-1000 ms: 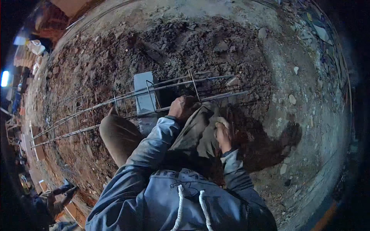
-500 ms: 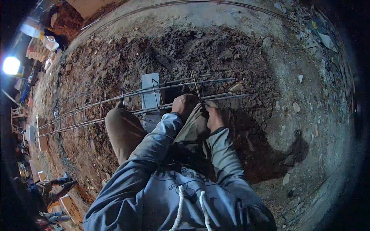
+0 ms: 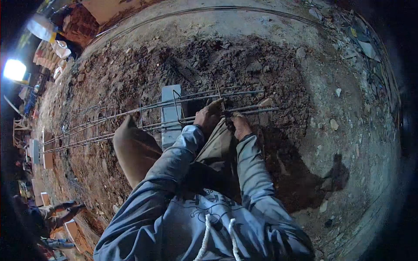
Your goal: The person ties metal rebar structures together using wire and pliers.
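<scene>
A long cage of steel reinforcing bars runs across in front of me, with rectangular wire stirrups along it. My left hand is closed at the near bars, its forefinger and thumb against the upright stirrup near the cage's right end. Just right of that stirrup, my right hand has its fingers curled and pinched at the near bar; what lies between them is hidden. Under the cage, left of my hands, stands a pale grey block. My bent knees flank the block.
Broken dark soil surrounds the cage, with stony ground to the right. Far left, another block stands by the cage end. A person's legs show lower left, below a bright lamp. Debris lies upper right.
My left forefinger has stretched out over the bars to the stirrup. My right hand has shifted slightly, staying at the near bar. The view has moved a little; the cage stands much the same.
</scene>
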Tool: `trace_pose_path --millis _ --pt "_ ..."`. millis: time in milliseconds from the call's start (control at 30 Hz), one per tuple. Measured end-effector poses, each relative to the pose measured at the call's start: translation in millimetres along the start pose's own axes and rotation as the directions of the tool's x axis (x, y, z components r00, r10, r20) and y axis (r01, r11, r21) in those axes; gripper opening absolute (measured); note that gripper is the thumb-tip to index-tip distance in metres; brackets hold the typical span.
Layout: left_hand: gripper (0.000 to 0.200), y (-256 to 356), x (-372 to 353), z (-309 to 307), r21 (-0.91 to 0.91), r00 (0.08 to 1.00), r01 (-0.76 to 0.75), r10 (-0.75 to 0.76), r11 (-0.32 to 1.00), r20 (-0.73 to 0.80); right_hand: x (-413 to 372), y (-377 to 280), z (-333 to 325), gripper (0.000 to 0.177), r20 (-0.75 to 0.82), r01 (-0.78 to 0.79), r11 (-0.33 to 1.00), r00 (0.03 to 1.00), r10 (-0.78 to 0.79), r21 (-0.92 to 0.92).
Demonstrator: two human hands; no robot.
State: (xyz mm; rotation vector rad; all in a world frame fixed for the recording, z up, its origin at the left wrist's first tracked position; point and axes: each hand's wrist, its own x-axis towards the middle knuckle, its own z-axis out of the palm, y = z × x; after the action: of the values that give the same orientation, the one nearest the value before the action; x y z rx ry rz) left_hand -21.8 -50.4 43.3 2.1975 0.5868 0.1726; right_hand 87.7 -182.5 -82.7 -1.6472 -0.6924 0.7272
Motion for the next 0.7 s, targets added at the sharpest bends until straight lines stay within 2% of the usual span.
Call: trace_pose_path --millis 67,100,133,167,200,233,267,300,333,367,433,500,533,567,600,633,700 --pt "0.035 -9 5 6 -0.186 0.999 0.036 -0.031 0.982 0.03 -6 -3 6 0.025 -0.042 0.015 1.0 0.999 -0.014 0.019" --pt "0.033 -13 7 9 -0.282 0.998 0.054 -0.044 0.958 0.042 -2 -15 9 0.024 -0.029 -0.186 0.961 0.98 0.195 0.203" --pt "0.033 -16 8 12 -0.293 0.998 0.058 -0.048 0.954 0.04 -1 -28 11 0.026 0.021 -0.368 0.851 0.921 0.389 0.374" --pt "0.032 -19 10 12 -0.335 0.996 0.083 -0.064 0.939 0.066 13 44 15 0.026 -0.079 -0.219 0.841 0.952 0.294 0.495" --pt "0.032 -15 12 6 -0.371 0.993 0.104 -0.076 0.923 0.091 2 11 22 0.026 -0.077 -0.218 0.843 0.953 0.292 0.492" --pt "0.029 -8 7 7 -0.175 0.998 0.022 -0.033 0.984 -0.062 -17 -21 32 0.026 -0.321 -0.125 0.991 0.938 0.134 0.046" --pt "0.029 -16 10 12 -0.177 0.998 0.027 -0.037 0.984 -0.058 -23 -48 34 0.032 -0.347 -0.15 0.986 0.931 0.116 -0.072" --pt "0.028 -20 13 16 -0.463 0.997 0.05 -0.072 0.885 -0.03 -30 -76 36 0.042 -0.373 -0.18 0.966 0.923 0.099 -0.187" --pt "0.028 -26 13 19 -0.453 0.996 0.041 -0.071 0.891 -0.05 -30 -64 41 0.042 -0.375 -0.189 0.963 0.921 0.106 -0.193" --pt "0.028 -25 11 18 -0.442 0.995 0.032 -0.07 0.896 -0.069 -31 -60 46 0.039 -0.476 -0.055 0.964 0.876 -0.079 -0.261" --pt "0.031 -28 12 21 -0.51 0.996 0.036 -0.075 0.859 -0.056 -29 -51 43 0.036 -0.543 0.072 0.934 0.797 -0.264 -0.349" --pt "0.033 -21 6 14 -0.572 0.995 0.045 -0.09 0.819 -0.052 -26 -96 27 0.027 -0.345 -0.163 0.937 0.937 0.05 -0.31" --pt "0.035 0 -2 -2 -0.416 0.99 -0.004 -0.055 0.909 -0.129 -25 -93 27 0.027 -0.332 -0.163 0.935 0.942 0.053 -0.314" --pt "0.037 11 -9 -10 -0.242 0.981 -0.04 -0.008 0.969 -0.194 -26 -91 27 0.024 -0.342 -0.218 0.967 0.925 0.163 -0.129" --pt "0.037 10 -11 -10 -0.241 0.98 -0.036 -0.013 0.97 -0.199 -24 -90 28 0.02 -0.336 -0.264 0.963 0.903 0.269 0.062" --pt "0.038 10 -9 -10 -0.26 0.983 -0.029 -0.021 0.965 -0.185 -23 -90 29 0.019 -0.369 -0.123 0.985 0.927 0.072 -0.117" --pt "0.038 9 -7 -11 -0.307 0.993 0.011 -0.046 0.952 -0.108 -27 -99 37 0.019 -0.381 -0.083 0.989 0.924 0.029 -0.126"
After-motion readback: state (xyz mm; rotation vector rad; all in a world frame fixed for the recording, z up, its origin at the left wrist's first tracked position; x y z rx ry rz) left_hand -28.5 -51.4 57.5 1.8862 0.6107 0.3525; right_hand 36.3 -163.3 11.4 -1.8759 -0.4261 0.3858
